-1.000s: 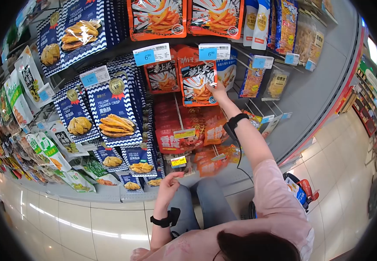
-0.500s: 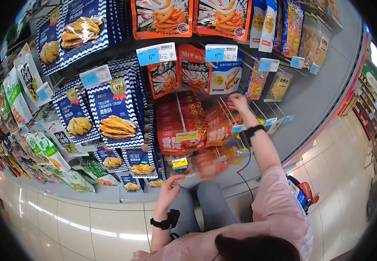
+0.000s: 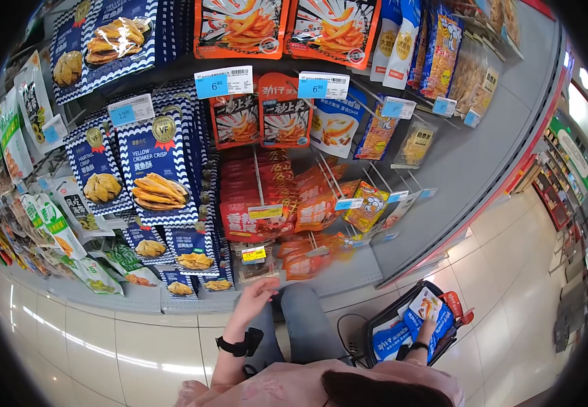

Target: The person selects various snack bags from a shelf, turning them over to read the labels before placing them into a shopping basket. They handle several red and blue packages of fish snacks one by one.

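My left hand (image 3: 257,298) hovers above my left knee, in front of the lowest hanging snacks; its fingers are loosely bent and apart, with nothing in them. At the lower right, my right hand (image 3: 427,331) is inside a black shopping basket (image 3: 390,310) on the floor. It grips the lower end of a blue-and-white snack packet (image 3: 427,307) with a food picture; the fingertips are partly hidden. More blue packets (image 3: 390,341) lie in the basket beneath and beside it. A similar blue-and-white packet (image 3: 335,129) hangs on the shelf, slightly tilted.
Curved grey shelving (image 3: 470,146) holds navy fish crisp bags (image 3: 155,176), orange-red pouches (image 3: 286,115) and red packets (image 3: 253,203) on hooks. Metal hooks with price tags (image 3: 349,203) stick out. A dark cable (image 3: 348,319) runs beside my legs. The basket has a red handle (image 3: 462,315).
My right hand has moved from the shelf hooks down into the basket at the right. The left hand stays near my knee. The view has shifted, showing more of the basket.
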Demonstrator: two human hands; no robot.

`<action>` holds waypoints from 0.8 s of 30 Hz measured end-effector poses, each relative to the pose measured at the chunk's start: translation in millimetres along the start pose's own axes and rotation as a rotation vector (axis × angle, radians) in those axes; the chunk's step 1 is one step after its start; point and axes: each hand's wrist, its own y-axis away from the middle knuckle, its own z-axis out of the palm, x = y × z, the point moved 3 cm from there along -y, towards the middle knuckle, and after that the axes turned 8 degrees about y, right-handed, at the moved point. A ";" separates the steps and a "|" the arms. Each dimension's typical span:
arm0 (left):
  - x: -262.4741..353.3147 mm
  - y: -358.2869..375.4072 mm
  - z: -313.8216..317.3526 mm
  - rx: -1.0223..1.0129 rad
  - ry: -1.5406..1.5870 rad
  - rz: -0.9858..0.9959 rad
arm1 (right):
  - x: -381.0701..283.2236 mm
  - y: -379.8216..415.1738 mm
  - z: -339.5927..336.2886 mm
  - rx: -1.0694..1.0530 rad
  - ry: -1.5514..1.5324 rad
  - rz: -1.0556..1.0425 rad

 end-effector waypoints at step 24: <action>-27.1 -7.3 47.9 -0.190 -0.190 -0.068 | -12.5 154.4 -62.6 -0.526 0.565 0.927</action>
